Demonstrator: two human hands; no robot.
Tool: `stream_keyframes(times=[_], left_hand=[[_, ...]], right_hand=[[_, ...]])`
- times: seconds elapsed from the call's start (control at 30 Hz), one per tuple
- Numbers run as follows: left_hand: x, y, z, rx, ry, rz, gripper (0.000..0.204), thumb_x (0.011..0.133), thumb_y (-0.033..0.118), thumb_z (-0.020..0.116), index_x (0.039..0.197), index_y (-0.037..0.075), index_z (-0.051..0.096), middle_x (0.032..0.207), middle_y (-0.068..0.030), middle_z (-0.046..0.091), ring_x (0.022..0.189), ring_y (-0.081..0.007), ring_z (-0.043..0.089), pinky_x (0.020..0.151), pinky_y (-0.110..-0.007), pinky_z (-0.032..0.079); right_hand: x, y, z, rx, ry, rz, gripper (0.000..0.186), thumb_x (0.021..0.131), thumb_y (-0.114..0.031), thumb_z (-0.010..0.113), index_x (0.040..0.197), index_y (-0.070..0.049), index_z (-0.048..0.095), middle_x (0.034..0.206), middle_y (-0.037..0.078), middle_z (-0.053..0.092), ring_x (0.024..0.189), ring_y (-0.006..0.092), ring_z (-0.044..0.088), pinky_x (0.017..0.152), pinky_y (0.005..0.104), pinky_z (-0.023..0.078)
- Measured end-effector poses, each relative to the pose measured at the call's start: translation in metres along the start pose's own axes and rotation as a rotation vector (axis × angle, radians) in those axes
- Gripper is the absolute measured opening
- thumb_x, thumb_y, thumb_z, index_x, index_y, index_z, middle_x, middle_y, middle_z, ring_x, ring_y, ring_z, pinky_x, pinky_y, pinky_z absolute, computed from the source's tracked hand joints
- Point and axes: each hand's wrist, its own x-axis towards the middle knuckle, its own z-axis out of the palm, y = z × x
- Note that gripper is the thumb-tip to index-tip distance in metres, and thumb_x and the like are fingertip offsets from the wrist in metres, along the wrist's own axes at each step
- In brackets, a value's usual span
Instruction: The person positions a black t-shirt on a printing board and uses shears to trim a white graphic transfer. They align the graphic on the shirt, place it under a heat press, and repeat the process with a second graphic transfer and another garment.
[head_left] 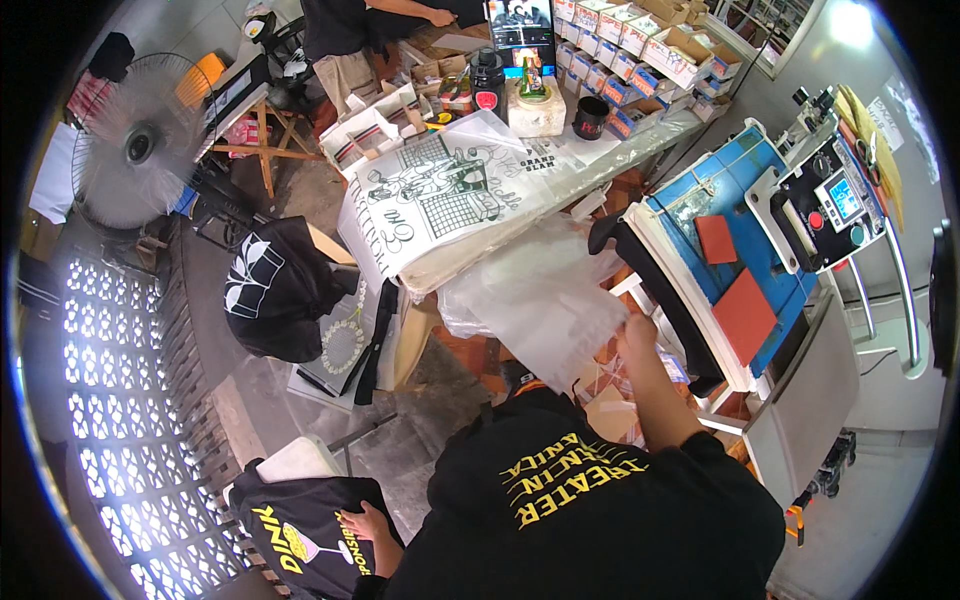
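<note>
My right hand is raised at the middle right, its fingers closed on the edge of a translucent film sheet. The sheet hangs down in front of the table, slightly crumpled. At the lower left, my left hand lies with its fingers stretched out on a black T-shirt with yellow lettering and a printed cocktail glass. This shirt is draped over a white padded surface. Large printed sheets with black line drawings rest on the table beyond the film.
A heat press with blue bed and red pads stands right. A fan is at far left, with a black printed garment nearer. Stacked boxes, a phone and a black mug sit behind. Another person's hand shows on top.
</note>
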Motion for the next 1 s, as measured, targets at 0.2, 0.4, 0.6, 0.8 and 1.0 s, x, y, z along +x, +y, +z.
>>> stream_keyframes(times=[0.2,0.4,0.6,0.8,1.0], left_hand=[[-0.015,-0.001,-0.03,-0.015,-0.038,0.09,0.084,0.085,0.039,0.069,0.147,0.0,0.029,0.151,-0.0229,0.031,0.14,-0.0389,0.032,0.111,-0.049,0.034],[-0.066,-0.023,-0.071,0.465,-0.179,-0.018,0.069,0.086,0.042,0.07,0.131,-0.005,0.044,0.131,-0.0188,0.053,0.123,-0.0334,0.054,0.1,-0.045,0.046],[-0.051,-0.087,-0.026,0.406,-0.151,0.285,0.027,0.092,0.023,0.064,0.104,0.0,0.058,0.104,-0.0167,0.066,0.099,-0.0331,0.066,0.085,-0.044,0.051],[-0.007,-0.166,-0.001,-0.178,-0.625,0.926,0.014,0.09,0.013,0.062,0.088,-0.001,0.062,0.082,-0.0191,0.067,0.082,-0.0402,0.066,0.072,-0.043,0.052],[0.146,-0.185,-0.055,-0.497,-0.078,0.686,0.023,0.087,0.001,0.057,0.109,-0.005,0.059,0.104,-0.0184,0.063,0.1,-0.0292,0.06,0.088,-0.038,0.048]], right_hand=[[0.142,-0.111,0.072,1.035,0.352,0.92,0.019,0.088,-0.016,0.063,0.104,-0.005,0.067,0.097,0.011,0.068,0.089,0.0289,0.066,0.082,0.0415,0.054],[0.136,-0.176,0.063,0.115,-0.696,0.104,0.04,0.087,-0.024,0.063,0.124,-0.009,0.065,0.126,0.015,0.065,0.122,0.0309,0.059,0.1,0.0439,0.046],[0.127,-0.178,0.005,-0.124,-0.672,0.08,0.041,0.084,-0.02,0.063,0.123,-0.008,0.063,0.131,0.017,0.061,0.122,0.032,0.059,0.1,0.0468,0.045],[0.052,-0.214,-0.025,0.002,-0.291,-0.022,0.072,0.08,-0.016,0.065,0.145,-0.007,0.036,0.147,0.023,0.039,0.125,0.0415,0.051,0.101,0.0504,0.043],[-0.101,-0.225,-0.006,-0.006,-0.251,0.002,0.093,0.077,-0.014,0.067,0.155,-0.011,0.017,0.154,0.027,0.027,0.135,0.0472,0.036,0.111,0.0539,0.032]])
